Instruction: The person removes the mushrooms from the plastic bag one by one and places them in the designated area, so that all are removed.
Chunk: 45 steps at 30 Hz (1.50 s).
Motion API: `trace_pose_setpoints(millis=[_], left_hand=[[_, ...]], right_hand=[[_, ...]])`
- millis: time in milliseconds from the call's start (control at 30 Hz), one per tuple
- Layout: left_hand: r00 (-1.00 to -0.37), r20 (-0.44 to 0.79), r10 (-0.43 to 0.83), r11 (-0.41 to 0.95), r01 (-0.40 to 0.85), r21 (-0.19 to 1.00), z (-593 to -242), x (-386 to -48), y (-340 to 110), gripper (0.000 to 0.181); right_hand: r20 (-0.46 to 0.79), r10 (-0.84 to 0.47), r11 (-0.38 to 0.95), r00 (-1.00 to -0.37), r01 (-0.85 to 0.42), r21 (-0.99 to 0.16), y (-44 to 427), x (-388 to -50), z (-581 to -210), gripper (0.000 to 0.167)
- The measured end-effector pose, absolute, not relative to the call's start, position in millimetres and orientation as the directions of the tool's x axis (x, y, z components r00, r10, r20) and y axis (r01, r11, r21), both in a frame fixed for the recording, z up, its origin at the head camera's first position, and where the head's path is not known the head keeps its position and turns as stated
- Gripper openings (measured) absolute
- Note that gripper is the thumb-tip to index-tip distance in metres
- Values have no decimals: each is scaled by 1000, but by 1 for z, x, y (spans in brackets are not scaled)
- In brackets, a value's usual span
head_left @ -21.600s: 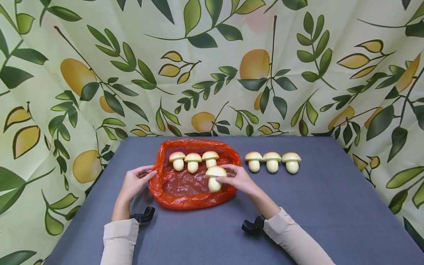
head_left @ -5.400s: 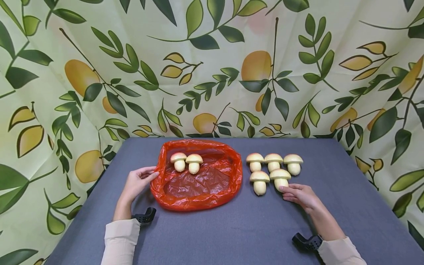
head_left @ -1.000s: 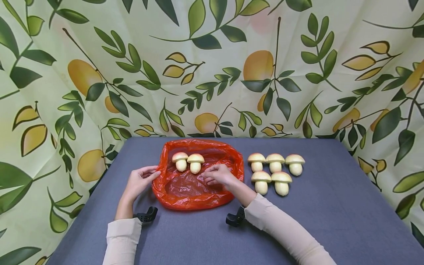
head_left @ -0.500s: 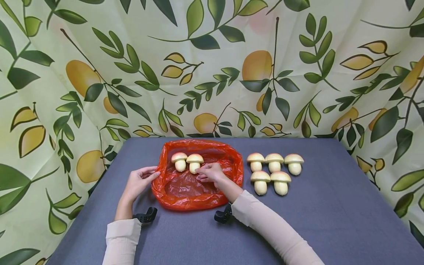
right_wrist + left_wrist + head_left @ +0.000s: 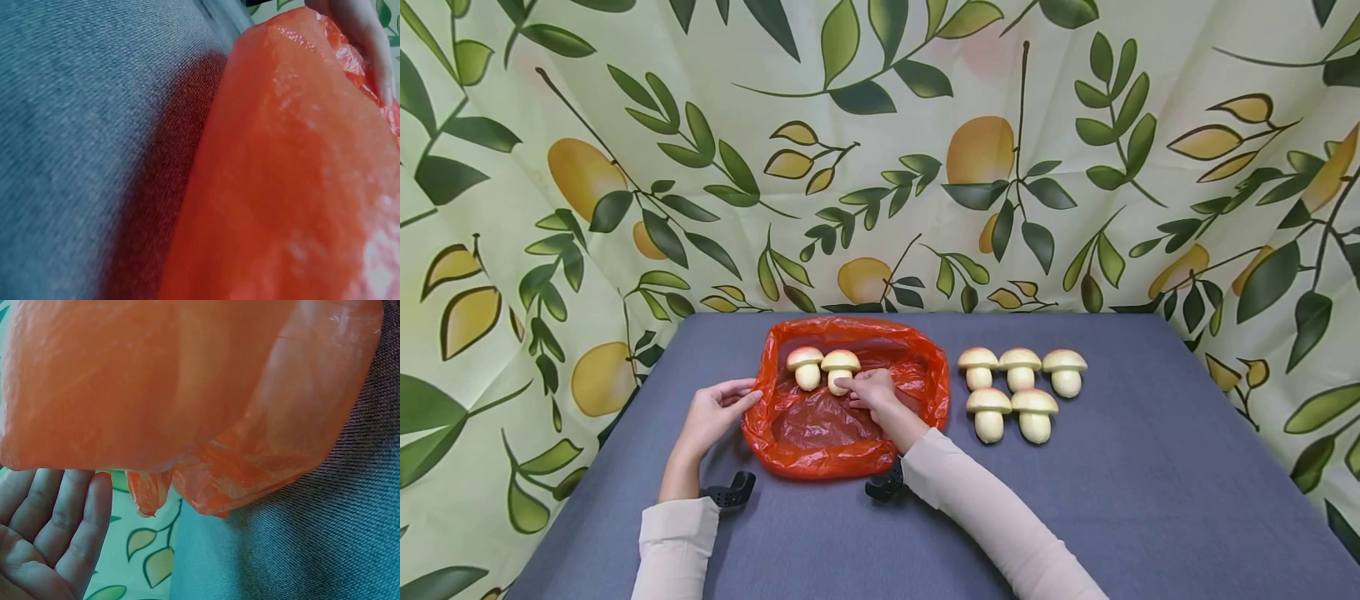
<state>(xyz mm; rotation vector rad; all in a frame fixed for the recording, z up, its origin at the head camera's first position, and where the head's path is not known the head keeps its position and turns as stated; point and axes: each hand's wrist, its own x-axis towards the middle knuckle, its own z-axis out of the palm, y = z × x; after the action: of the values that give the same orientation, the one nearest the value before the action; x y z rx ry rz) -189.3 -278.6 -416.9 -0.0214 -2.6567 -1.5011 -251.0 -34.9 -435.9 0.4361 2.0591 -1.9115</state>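
My left hand [image 5: 709,421] pinches the left rim of an open red plastic bag [image 5: 820,461]. In the left wrist view, its fingers [image 5: 62,515] lie against the bag's outside; its thumb shows over the rim in the right wrist view. My right hand [image 5: 880,398] reaches inside the bag and pinches the stem of a toy mushroom [image 5: 840,360] with a pale stem and yellowish cap. Another toy mushroom [image 5: 806,358] stands just left of it, in the bag. The right wrist view shows mainly the bag's outer wall [image 5: 269,187]; the right hand is out of sight there.
Right of the bag, several like mushrooms [image 5: 1020,360] stand on the grey-blue cloth-covered table [image 5: 1150,483]: three in a back row, two in front [image 5: 988,404]. A leaf-and-fruit printed curtain [image 5: 880,167] rises behind and at the sides.
Since the oldest frame, two mushrooms went from the bag to a front row at right. In the last second, my right hand moved left to the bag's right-hand mushroom. My left hand stayed.
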Motion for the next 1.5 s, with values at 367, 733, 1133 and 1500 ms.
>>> trace_pose_setpoints(millis=[367, 733, 1133, 1500], left_hand=[[-997, 66, -37, 515, 38, 856, -413, -188, -277, 39], [-998, 53, -43, 526, 23, 850, -417, -190, -277, 39], [-997, 56, -50, 525, 22, 851, -417, -189, -277, 39], [-997, 68, -48, 519, 33, 854, -415, -188, -278, 39]], right_hand=[[-357, 145, 205, -923, 381, -902, -51, -258, -444, 29], [-349, 182, 295, -919, 389, -872, -54, -259, -444, 30], [-361, 117, 199, -925, 378, -904, -48, -258, -446, 26], [-342, 59, 159, -938, 347, -924, -41, -250, -446, 28]])
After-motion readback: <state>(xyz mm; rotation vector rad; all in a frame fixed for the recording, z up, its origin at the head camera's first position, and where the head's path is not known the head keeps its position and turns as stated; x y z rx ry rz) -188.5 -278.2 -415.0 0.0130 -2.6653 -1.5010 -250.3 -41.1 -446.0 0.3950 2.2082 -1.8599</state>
